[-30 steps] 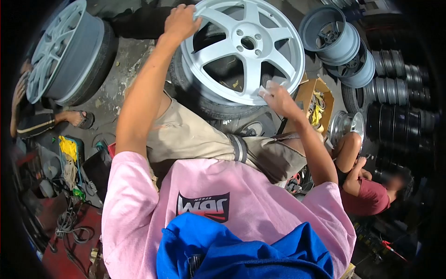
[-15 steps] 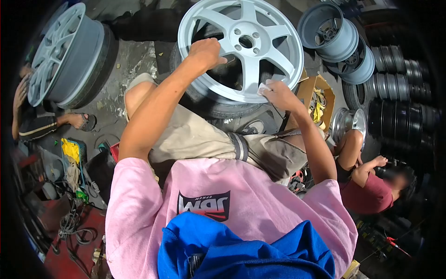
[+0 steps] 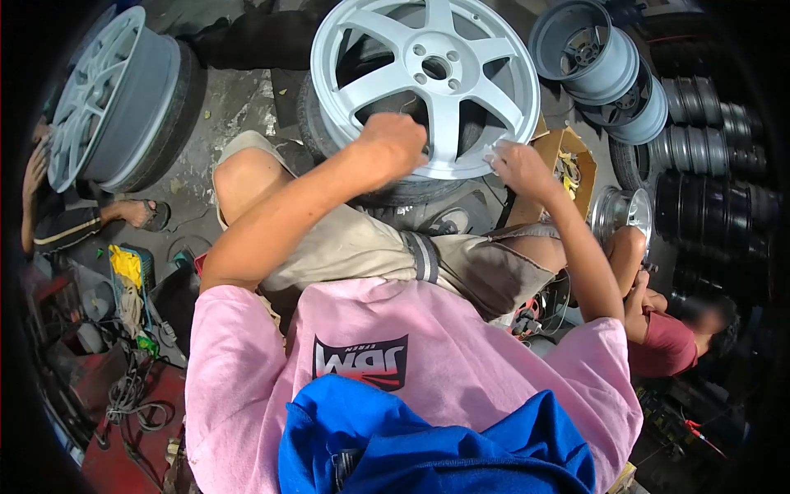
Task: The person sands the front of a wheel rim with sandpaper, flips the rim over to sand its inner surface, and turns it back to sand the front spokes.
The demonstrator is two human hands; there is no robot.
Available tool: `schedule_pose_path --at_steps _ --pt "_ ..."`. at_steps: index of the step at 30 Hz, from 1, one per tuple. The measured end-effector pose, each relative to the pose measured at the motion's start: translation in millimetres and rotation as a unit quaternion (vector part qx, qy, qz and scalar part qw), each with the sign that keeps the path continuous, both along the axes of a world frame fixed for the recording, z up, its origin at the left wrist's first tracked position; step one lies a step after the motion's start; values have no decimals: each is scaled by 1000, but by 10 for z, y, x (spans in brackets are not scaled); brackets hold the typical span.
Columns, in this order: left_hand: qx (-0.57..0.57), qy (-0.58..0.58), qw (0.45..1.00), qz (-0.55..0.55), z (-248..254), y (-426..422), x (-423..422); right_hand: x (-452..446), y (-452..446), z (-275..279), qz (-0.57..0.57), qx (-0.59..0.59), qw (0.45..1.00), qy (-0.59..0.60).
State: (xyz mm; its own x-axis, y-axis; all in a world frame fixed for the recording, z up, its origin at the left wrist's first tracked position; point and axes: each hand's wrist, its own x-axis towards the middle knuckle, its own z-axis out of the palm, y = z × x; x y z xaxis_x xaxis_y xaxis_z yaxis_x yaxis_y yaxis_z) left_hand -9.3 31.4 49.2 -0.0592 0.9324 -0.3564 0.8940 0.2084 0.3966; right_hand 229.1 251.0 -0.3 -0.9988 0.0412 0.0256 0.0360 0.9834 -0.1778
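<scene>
Atop the tire (image 3: 411, 194), the pale wheel (image 3: 443, 128) is supported; at the wheel's near rim, where a white pad (image 3: 492, 153) is pinched by the right hand (image 3: 524, 170), the left hand (image 3: 393, 145) has been brought over, fingers curled, contents hidden.

A small white piece (image 3: 492, 154) is pinched by the right hand (image 3: 523, 170) at the pale wheel (image 3: 444, 128)'s near edge. The left hand (image 3: 393, 146) is held curled by the same edge.

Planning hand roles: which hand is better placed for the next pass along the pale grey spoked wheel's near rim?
Probably the right hand: its fingers pinch a small white piece at the wheel's near rim. The left hand is also close, but its grip is unclear.
</scene>
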Motion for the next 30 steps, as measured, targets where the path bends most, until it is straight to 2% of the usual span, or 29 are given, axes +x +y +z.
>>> schedule_pose_path --at_steps 2,3,4,6,7,8,10,11,12,14,16,18,20,22,23,25,26,28,29,30 --pt "-20 4 1000 -23 -41 -71 113 -65 205 54 -88 58 992 -64" --pt "-38 8 998 -41 -87 -97 159 -129 267 102 -101 151 982 -52" --pt "-38 8 998 -42 -157 -119 218 -143 284 54 -101 151 982 -52" --pt "-30 125 988 -88 -276 -142 316 -217 259 -68 -38 207 968 -135" --pt "-33 142 984 -100 -308 -147 349 -183 143 -135 -7 158 980 -119" --pt "-33 141 985 -97 -341 -146 375 -214 157 -131 -4 159 980 -119" --pt "-18 176 980 -89 -342 -175 411 -291 125 -54 27 45 988 -146" --pt "-17 175 980 -90 -342 -178 408 -246 258 -94 10 83 992 -90" --pt "-14 162 983 -83 -326 -171 392 -259 297 -24 10 85 992 -91" --pt "-11 147 986 -72 -296 -176 344 -312 364 109 -83 222 953 -188" --pt "16 126 990 -63 -258 -200 267 -280 249 -48 -67 227 959 -155" --pt "22 103 993 -55 -244 -181 180 -353 -53 -102 -35 192 968 -159" --pt "26 85 995 -43 -228 -188 55 -438 -200 16 4 145 983 -110" --pt "44 50 998 -13 -186 -161 -43 -534 -276 126 -62 -115 978 -161" --pt "32 47 998 -5 -145 -142 -99 -545 -320 220 -64 -113 978 -161" --pt "45 42 998 9 -122 -123 -235 -543 -449 402 -167 -312 920 -169" --pt "55 39 997 23 -123 -121 -311 -498 -461 394 -169 -313 919 -171" --pt "57 29 997 32 -102 -70 -474 -341 -400 385 -230 -197 953 -12" --pt "64 34 996 58 -102 -44 -557 -174 -285 211 -210 -120 970 -21" --pt "70 38 993 81 -101 -27 -622 -130 -320 148 -213 -120 970 -21"
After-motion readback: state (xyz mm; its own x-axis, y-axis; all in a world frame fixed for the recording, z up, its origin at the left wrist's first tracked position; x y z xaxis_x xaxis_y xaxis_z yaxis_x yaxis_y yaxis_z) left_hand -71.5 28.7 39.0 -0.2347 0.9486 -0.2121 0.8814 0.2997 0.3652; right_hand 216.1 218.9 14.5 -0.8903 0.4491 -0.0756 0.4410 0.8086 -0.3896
